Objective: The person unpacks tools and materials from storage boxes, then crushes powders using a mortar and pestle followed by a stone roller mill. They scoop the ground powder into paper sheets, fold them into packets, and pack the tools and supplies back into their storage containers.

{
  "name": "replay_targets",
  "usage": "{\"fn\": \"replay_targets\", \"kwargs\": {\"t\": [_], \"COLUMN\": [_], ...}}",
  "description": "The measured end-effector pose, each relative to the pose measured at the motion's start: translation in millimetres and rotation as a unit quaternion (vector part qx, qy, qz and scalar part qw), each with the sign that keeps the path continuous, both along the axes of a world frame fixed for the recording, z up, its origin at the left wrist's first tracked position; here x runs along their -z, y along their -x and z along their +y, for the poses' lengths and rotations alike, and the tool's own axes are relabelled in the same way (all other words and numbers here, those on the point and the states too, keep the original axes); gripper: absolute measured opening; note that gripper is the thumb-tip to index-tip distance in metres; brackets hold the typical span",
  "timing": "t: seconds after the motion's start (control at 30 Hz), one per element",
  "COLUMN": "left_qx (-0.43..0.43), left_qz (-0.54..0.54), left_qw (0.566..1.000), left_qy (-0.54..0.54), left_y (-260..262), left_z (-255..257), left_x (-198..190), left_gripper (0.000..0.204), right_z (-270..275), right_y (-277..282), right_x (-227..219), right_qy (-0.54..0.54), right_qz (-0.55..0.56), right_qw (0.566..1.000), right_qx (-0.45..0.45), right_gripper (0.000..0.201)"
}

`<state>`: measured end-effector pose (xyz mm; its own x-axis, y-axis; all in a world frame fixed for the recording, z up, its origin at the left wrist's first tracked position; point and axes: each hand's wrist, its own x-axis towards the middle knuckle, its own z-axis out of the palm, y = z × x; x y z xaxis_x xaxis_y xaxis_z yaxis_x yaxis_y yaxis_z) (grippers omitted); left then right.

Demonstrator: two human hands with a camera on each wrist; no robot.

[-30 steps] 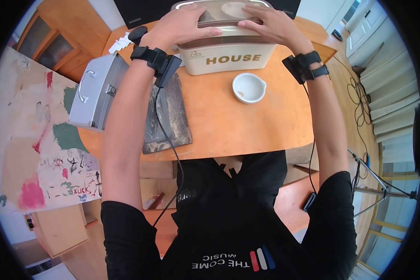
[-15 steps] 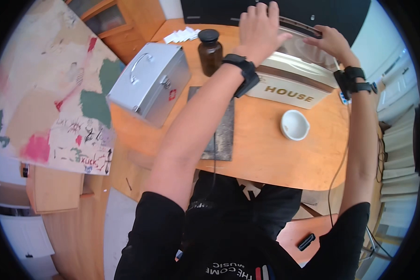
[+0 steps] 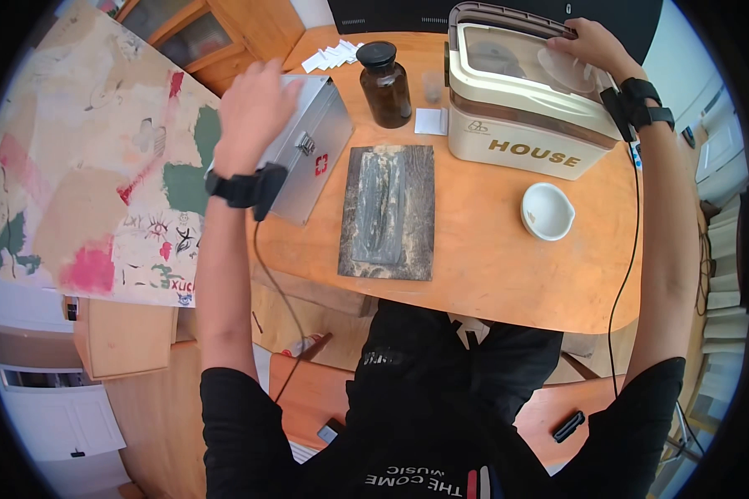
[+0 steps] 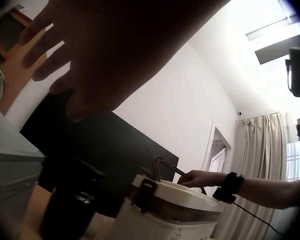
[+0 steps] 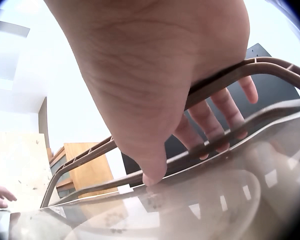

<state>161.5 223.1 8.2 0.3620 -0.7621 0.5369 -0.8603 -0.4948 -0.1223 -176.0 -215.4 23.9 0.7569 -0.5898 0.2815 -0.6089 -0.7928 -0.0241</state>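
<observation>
A cream box [image 3: 474, 143] marked HOUSE stands at the table's back right, with a clear window in its lid. My right hand [image 3: 595, 50] is at the right end of its brown handle [image 5: 87, 159]; the thumb lies on the near side and the fingers hang over behind. Far to the left, my left hand [image 3: 254, 112] hovers at the silver case [image 3: 329, 121] with a red cross on its front, fingers spread and nothing held. From the head view, that hand hides the case's own handle. In the left wrist view, the case [image 4: 12, 150] sits below the fingers.
Between case and box stands a dark brown jar [image 3: 385, 91] with a black lid. A dark stone slab [image 3: 424, 208] lies mid-table. The white bowl [image 3: 549, 212] sits in front of the box. White paper pieces [image 3: 333, 56] lie behind, below a black screen [image 3: 424, 17].
My left hand has left the cream box and swung left to the silver case. My right hand has stayed at the box's handle. The head view has turned left.
</observation>
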Motion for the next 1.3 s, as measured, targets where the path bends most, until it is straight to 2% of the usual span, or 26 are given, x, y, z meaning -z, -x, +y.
{"fn": "replay_targets", "kwargs": {"t": [0.07,0.13,0.17,0.2,0.23,0.33,0.5,0.6,0.7,0.73,0.8,0.9,0.97,1.03,1.1,1.13,1.2,1.3], "left_qx": [0.014,0.047,0.052,0.044,0.035,0.012,0.055,0.061,0.06,0.052,0.039,0.067,0.038,0.044,0.05,0.051,0.042,0.037], "left_qz": [-0.002,0.172,0.182,0.314,0.439,0.467,0.496,0.491,0.479,0.493,0.509,0.507,0.5,0.505,0.502,0.506,0.512,0.514], "left_qw": [0.999,0.984,0.982,0.944,0.883,0.869,0.843,0.846,0.844,0.84,0.833,0.833,0.837,0.833,0.835,0.833,0.829,0.829], "left_qy": [0.032,0.011,0.021,0.094,0.161,0.163,0.203,0.197,0.233,0.222,0.213,0.213,0.217,0.221,0.221,0.218,0.22,0.22], "left_y": [-35,-55,-59,-61,-59,-43,-62,-59,-54,-58,-59,-59,-54,-53,-54,-54,-55,-59], "left_z": [31,44,46,47,45,45,44,48,37,39,41,46,43,41,42,42,41,41], "left_x": [18,32,37,42,46,34,46,46,48,47,48,45,43,44,45,46,46,46], "left_gripper": [0.037,0.03,0.03,0.028,0.027,0.029,0.031,0.03,0.03,0.03,0.031,0.03,0.029,0.029,0.03,0.03,0.028,0.029], "right_z": [4,41,61,78,89,106,137,146,141,150,162,152,138,130,130,126,116,104], "right_y": [7,7,8,10,14,21,27,23,0,-12,-26,-34,-38,-39,-39,-38,-36,-31], "right_x": [5,-11,-20,-23,-20,-7,14,13,18,16,0,-12,-13,-17,-22,-20,-15,-19], "right_qy": [0.152,0.176,0.148,0.144,0.17,0.243,0.265,0.299,0.307,0.296,0.228,0.208,0.233,0.254,0.17,0.168,0.248,0.26], "right_qz": [-0.088,-0.093,-0.079,-0.065,-0.077,-0.13,-0.139,-0.14,-0.178,-0.162,-0.088,-0.119,-0.112,-0.102,-0.037,-0.031,-0.085,-0.084], "right_qw": [0.983,0.979,0.985,0.987,0.982,0.961,0.952,0.943,0.934,0.941,0.969,0.971,0.966,0.962,0.984,0.984,0.965,0.962], "right_qx": [-0.047,-0.038,-0.038,-0.006,0.004,0.022,0.063,0.044,-0.042,-0.025,0.025,0.024,0.014,0.002,0.038,0.04,0.015,0.017], "right_gripper": [0.054,0.042,0.034,0.029,0.028,0.023,0.015,0.013,0.013,0.013,0.018,0.027,0.03,0.034,0.049,0.049,0.02,0.02]}}
